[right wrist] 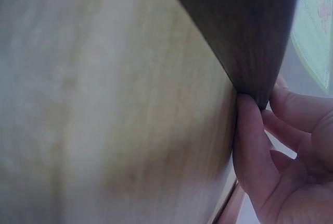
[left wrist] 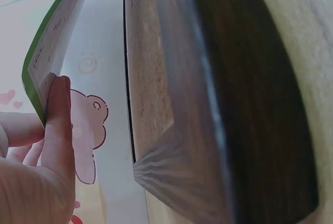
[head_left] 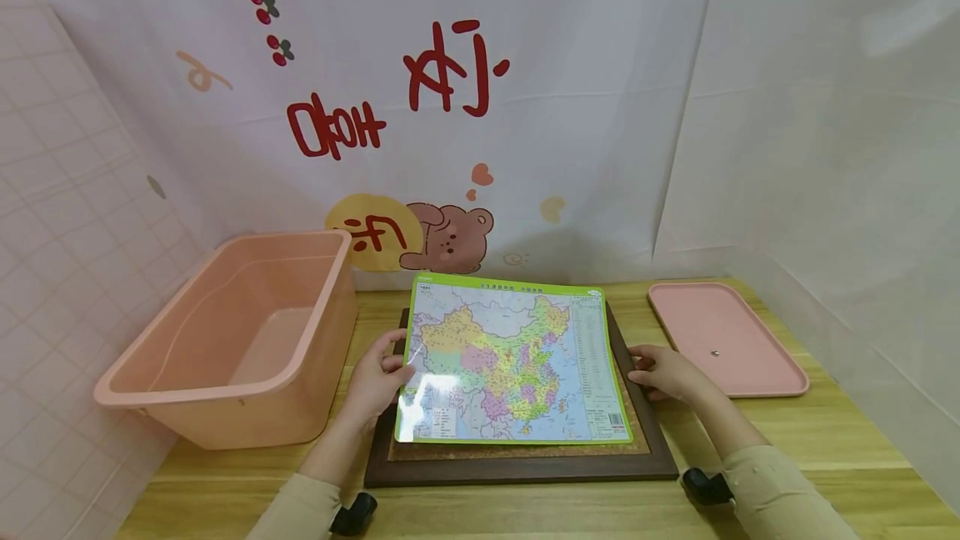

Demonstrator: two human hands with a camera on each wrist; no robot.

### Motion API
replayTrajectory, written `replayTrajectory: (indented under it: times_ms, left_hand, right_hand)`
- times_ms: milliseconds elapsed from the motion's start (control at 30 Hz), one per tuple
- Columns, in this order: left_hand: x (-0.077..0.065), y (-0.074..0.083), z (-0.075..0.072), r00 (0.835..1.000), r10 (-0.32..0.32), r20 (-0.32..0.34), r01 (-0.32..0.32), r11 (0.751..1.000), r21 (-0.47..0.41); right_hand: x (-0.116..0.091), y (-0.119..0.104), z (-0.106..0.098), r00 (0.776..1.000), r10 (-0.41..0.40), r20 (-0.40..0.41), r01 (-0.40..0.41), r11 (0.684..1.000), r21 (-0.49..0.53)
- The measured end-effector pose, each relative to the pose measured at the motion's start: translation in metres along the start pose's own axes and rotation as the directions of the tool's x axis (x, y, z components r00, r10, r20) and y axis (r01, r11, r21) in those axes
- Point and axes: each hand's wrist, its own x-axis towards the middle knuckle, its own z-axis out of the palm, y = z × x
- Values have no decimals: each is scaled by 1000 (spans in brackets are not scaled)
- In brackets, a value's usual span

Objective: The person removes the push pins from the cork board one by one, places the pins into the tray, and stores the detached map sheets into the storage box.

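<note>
A map sheet (head_left: 517,357) with a green border lies tilted over a dark brown wooden frame (head_left: 525,470) that has a cork-coloured inside. At the map's left edge, my left hand (head_left: 372,377) pinches it between thumb and fingers; the left wrist view shows the sheet (left wrist: 49,52) raised above the frame (left wrist: 250,99). My right hand (head_left: 666,372) is at the frame's right side. In the right wrist view, the fingers of that hand (right wrist: 291,156) grip the dark frame edge (right wrist: 250,36), with the map's corner (right wrist: 315,52) standing apart from them.
A deep pink plastic tub (head_left: 225,407) stands at the left on the wooden table (head_left: 465,515). Toward the right lies a flat pink tray (head_left: 742,340) with a small shiny object (head_left: 715,353) on it. Behind is a printed cloth (head_left: 600,107).
</note>
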Motion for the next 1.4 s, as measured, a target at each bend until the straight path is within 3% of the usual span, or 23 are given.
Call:
replayTrajectory:
  times_ms: [933, 1400]
  left_hand:
    - [-3, 17, -7, 993, 118, 0, -117, 990, -81]
    - [-5, 28, -11, 991, 131, -25, -133, 987, -90]
  right_hand:
    - [1, -1, 0, 1000, 10, 8, -10, 1000, 7]
    - [0, -2, 1, 1000, 7, 3, -7, 1000, 5]
